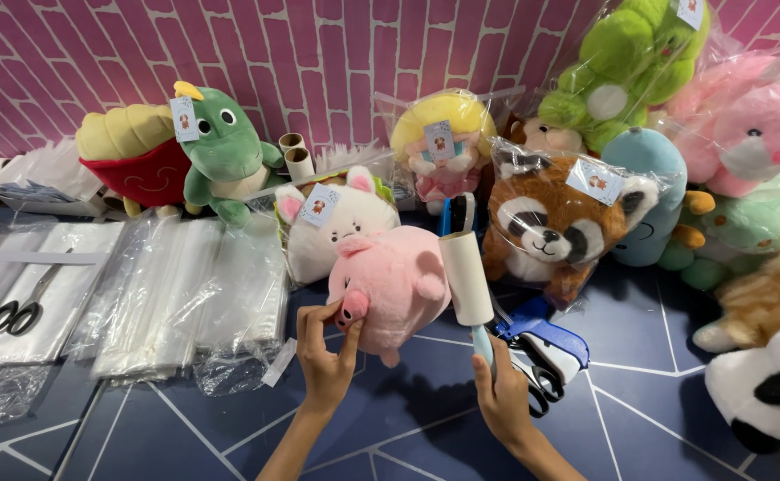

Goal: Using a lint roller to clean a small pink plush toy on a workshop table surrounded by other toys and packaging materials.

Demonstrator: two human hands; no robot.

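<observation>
My left hand (326, 349) grips a round pink pig plush (390, 278) by its snout side, holding it up off the blue floor. In my right hand (499, 392) is a lint roller (467, 278), held by its light blue handle, with the white roll resting against the pig's right side. Right behind the pig sits a white plush with pink ears (335, 223), carrying a paper tag.
Stacks of clear plastic bags (185, 294) and black-handled scissors (16, 313) lie at left. A blue tagging gun (546, 343) lies by my right hand. Bagged plush toys crowd the back and right: green dinosaur (225, 151), red panda (555, 223), blonde doll (442, 142).
</observation>
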